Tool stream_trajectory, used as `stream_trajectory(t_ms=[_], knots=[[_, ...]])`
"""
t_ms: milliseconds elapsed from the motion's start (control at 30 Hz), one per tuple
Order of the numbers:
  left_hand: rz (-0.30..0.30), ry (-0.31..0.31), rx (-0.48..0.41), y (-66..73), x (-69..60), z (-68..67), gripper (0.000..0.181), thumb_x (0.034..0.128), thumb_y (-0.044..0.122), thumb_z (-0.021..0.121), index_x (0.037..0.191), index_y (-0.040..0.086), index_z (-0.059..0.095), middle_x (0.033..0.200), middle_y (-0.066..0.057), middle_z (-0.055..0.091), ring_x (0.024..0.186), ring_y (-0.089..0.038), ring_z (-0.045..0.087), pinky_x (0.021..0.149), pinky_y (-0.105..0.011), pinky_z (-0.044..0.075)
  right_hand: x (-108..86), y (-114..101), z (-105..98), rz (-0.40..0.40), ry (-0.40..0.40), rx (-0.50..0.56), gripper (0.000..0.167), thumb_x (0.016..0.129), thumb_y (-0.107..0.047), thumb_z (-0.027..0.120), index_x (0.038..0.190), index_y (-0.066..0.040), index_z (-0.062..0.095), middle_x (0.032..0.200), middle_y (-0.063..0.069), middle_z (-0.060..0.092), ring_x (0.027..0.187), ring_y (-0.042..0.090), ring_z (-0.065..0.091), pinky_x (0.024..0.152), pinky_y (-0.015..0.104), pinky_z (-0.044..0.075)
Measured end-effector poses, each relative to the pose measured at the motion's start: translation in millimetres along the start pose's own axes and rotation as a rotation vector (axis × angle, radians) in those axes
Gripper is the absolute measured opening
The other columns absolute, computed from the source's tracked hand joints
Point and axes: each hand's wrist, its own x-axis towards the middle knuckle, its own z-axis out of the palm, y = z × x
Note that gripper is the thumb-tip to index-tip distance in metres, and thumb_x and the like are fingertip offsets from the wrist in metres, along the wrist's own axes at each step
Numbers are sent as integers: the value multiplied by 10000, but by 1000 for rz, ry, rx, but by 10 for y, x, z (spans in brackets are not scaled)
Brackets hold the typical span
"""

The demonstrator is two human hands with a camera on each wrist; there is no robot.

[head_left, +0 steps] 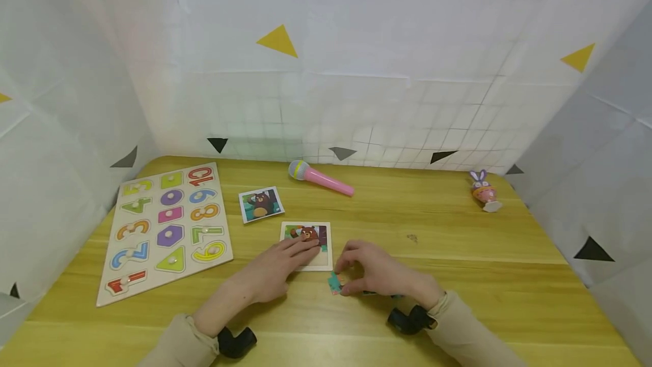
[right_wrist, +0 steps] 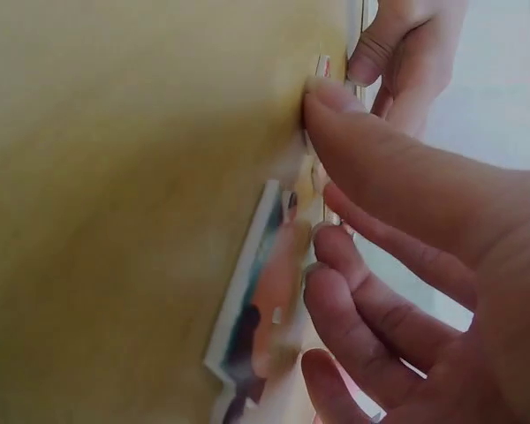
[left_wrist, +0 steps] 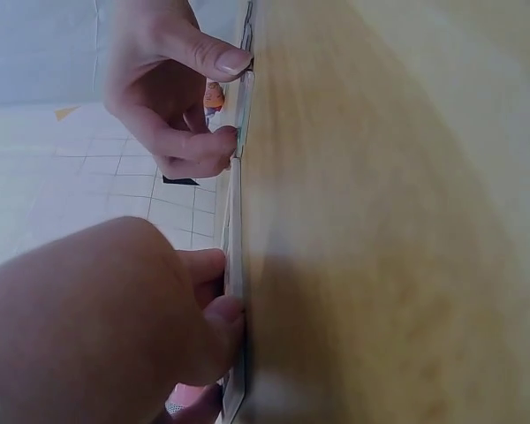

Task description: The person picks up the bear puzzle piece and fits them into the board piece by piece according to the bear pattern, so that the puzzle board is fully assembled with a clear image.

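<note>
A small wooden jigsaw tray (head_left: 326, 265) lies at the middle of the table, a brown bear (head_left: 308, 233) showing in its upper part. My left hand (head_left: 277, 268) rests on the tray with fingers extended, covering its left and middle. Just right of it, my right hand (head_left: 379, 271) pinches a teal jigsaw piece (head_left: 334, 283) at the tabletop between thumb and forefinger. More jigsaw pieces (right_wrist: 258, 291) lie beneath the right palm, mostly hidden in the head view.
A bear picture card (head_left: 261, 204) lies behind the tray. At left is a number-and-shape peg board (head_left: 185, 254). A pink toy microphone (head_left: 326, 179) lies at the back; a bunny figure (head_left: 484, 190) is at far right. White patterned sheets (head_left: 356, 27) enclose the table.
</note>
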Motion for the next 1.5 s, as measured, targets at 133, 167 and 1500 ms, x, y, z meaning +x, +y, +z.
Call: stream_trajectory(t_ms=[133, 167, 1500], knots=[[3, 4, -3, -3, 0, 7, 848, 797, -66, 647, 1564, 156, 360, 1636, 10, 302, 1498, -278, 273, 1201, -492, 286, 5, 1, 2, -11, -7, 3, 201, 822, -296, 831, 971, -206, 731, 1016, -68, 614, 954, 97, 570, 878, 297, 501], [3, 5, -5, -4, 0, 9, 848, 798, -65, 647, 1565, 155, 360, 1636, 9, 302, 1498, -278, 273, 1201, -494, 285, 6, 0, 1, -12, -9, 5, 198, 822, -296, 831, 967, -206, 731, 1017, -70, 615, 956, 95, 573, 881, 297, 501], [15, 90, -258, -127, -86, 2, 519, 1002, 25, 529, 1511, 77, 443, 1623, -70, 320, 1492, -316, 292, 1169, -526, 321, 7, 21, -36, -139, 4, 14, 192, 881, -267, 779, 1017, -148, 714, 1029, -54, 656, 950, 84, 625, 888, 279, 507]])
